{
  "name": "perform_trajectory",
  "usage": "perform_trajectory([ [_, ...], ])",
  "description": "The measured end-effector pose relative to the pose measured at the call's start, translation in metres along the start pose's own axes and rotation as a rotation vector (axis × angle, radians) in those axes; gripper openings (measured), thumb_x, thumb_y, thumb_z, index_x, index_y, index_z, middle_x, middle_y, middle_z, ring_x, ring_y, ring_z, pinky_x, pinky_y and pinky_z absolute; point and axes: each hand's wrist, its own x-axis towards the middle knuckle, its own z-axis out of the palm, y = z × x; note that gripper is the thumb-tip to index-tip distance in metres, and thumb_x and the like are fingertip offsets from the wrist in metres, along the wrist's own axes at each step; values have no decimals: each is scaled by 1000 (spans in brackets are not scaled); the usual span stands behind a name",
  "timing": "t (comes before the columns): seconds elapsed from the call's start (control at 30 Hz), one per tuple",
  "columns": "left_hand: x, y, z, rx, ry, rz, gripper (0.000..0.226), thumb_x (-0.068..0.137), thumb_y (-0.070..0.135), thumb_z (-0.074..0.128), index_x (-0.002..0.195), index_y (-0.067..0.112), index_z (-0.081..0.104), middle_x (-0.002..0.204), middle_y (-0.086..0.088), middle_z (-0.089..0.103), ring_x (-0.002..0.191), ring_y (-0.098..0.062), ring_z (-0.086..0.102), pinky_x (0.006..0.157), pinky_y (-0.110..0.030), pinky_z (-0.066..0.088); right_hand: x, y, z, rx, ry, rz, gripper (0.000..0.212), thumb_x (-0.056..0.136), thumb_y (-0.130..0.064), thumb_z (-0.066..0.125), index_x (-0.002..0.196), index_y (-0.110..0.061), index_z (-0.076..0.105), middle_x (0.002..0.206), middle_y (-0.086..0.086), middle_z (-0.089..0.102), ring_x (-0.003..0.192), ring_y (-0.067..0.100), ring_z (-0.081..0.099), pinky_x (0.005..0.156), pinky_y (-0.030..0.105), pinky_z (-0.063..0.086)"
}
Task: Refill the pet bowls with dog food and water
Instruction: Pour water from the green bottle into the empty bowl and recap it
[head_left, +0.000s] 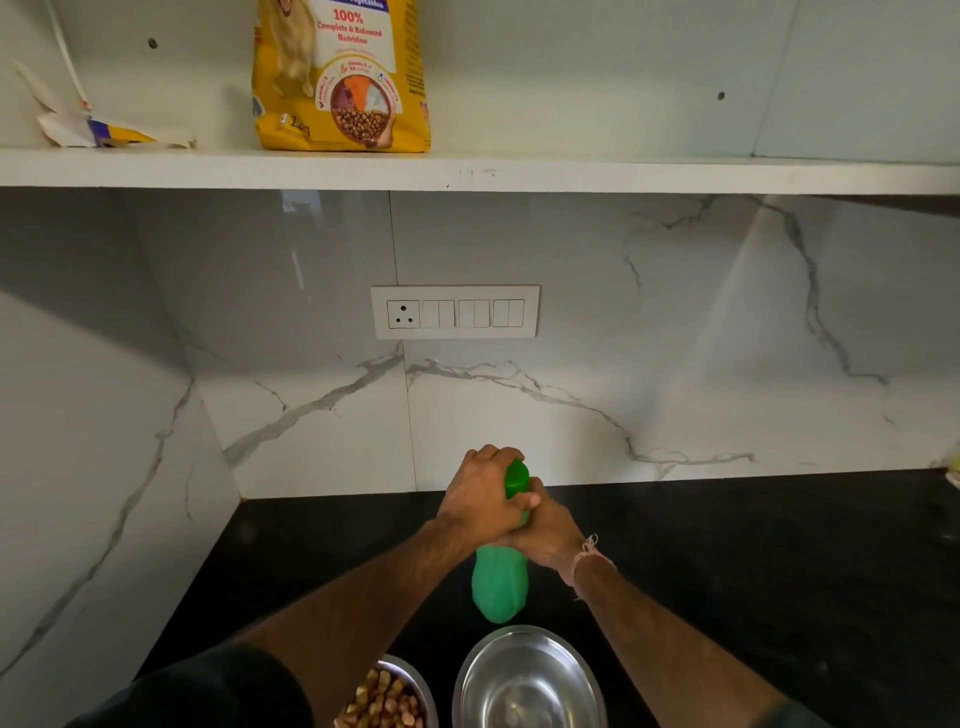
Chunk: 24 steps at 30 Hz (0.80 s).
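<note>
Scene: a person is standing at a black desk (753, 571) and looking down at both of their hands, which are working on a green bottle (500, 587).
Bottle place: it is standing near the back edge of the desk, close to the marble wall, roughly midway between the left corner and the right side.
Bottle axis: its long axis is running upright, base on the desk and cap (517, 478) pointing up, leaning slightly toward the wall.
Left hand (480, 496): its fingers (493, 453) are curling over the cap from above and gripping it, with the thumb pressing across the front.
Right hand (548, 530): it is wrapping tightly round the bottle's upper body just under the cap, touching the left hand.
Bowls: two steel bowls are sitting at the near edge. The left bowl (422, 686) is holding brown kibble (384, 701); the right bowl (527, 675) is looking empty.
Dog food bag (340, 78): it is standing upright on the white shelf (623, 174) above.
Step in hand: this is probably the opening of the cap, so that water can be poured into the empty bowl.
Doing it well: the right hand should be holding the body steady without squeezing, since the plastic looks soft and could spurt, while the left hand is turning only the cap. Keeping the bottle upright on the desk until the cap is loose should be preventing spills.
</note>
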Motion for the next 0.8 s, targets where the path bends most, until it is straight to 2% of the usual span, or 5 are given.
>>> perform_trajectory([
  [0.27, -1, -5, -27, -148, -170, 64, 76, 88, 18, 75, 151, 29, 33, 147, 0, 51, 123, -21, 58, 97, -40, 57, 0, 4, -2, -23, -63, -7, 79, 70, -43, 88, 133, -28, 42, 113, -6, 67, 102, 13, 68, 87, 33, 60],
  [0.47, 16, 12, -42, 340, -173, 61, 70, 91, 73, 52, 135, 18, 54, 128, -4, 57, 109, -21, 59, 85, -35, 50, 0, 5, 0, -57, -88, -24, 51, 76, -45, 84, 118, -29, 59, 106, -10, 70, 96, 6, 68, 83, 25, 58],
  [0.57, 24, 23, -50, 373, -333, 157, 45, 96, 42, 63, 132, 16, 58, 126, -6, 61, 109, -22, 56, 85, -35, 51, -1, 2, -2, -38, -104, -34, 67, 76, -43, 85, 130, -26, 48, 115, -5, 67, 105, 13, 67, 88, 30, 57],
  [0.67, 26, 27, -61, 376, -495, 298, 50, 85, 16, 69, 134, 20, 58, 131, -2, 60, 116, -21, 50, 92, -39, 53, 0, 4, -2, -43, -106, -45, 74, 76, -43, 86, 136, -25, 47, 120, -3, 68, 109, 17, 67, 96, 39, 57],
  [0.8, 26, 30, -59, 420, -382, 152, 66, 91, 53, 65, 142, 17, 47, 136, -6, 56, 116, -23, 56, 81, -35, 48, -1, 3, -3, -49, -101, -19, 74, 74, -51, 85, 132, -26, 47, 113, -9, 67, 103, 9, 66, 82, 24, 55],
])
